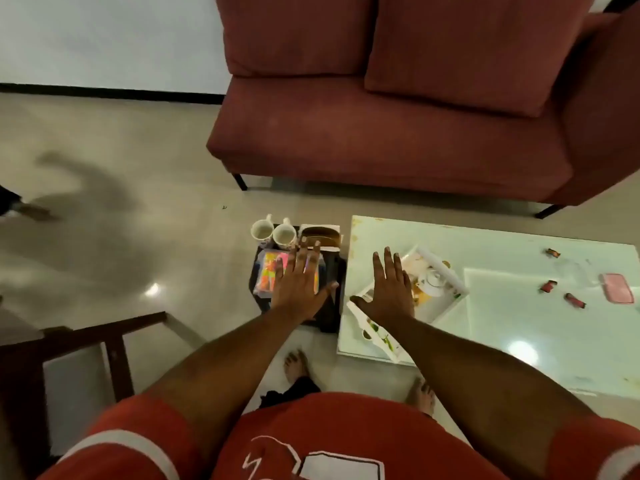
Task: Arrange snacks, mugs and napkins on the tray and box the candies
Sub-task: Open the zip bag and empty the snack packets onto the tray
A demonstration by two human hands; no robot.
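**Hands spread empty, left hand (298, 289) and right hand (389, 292), before the next pick**

Palm down, with fingers straight and apart, the left hand holds nothing. It hangs over the dark rectangular tray (334, 268), which stands low just beside the table. On that tray two white ceramic mugs (262, 231) stand side by side at the far left corner. Bright multicoloured plastic snack packets (268, 275) lie nearer, partly under the hand. A white carton with brown contents (320, 235) sits at the far right; whether it holds napkins cannot be told.

The right hand is equally flat and empty, above the shallow white printed box (446, 282) at the near left corner of the glossy white table (519, 323). Further right, three small red-wrapped candies (548, 286) lie loose on the tabletop, well apart from that box. A flat pink container (618, 288) lies beyond them.

The tray looks largely set, so boxing the candies seems the step in hand. The right hand would best reach right and take the nearest candy first. A fingertip pinch across the wrapper's middle suits such small pieces on a slick surface. The left hand could steady the receiving box meanwhile.
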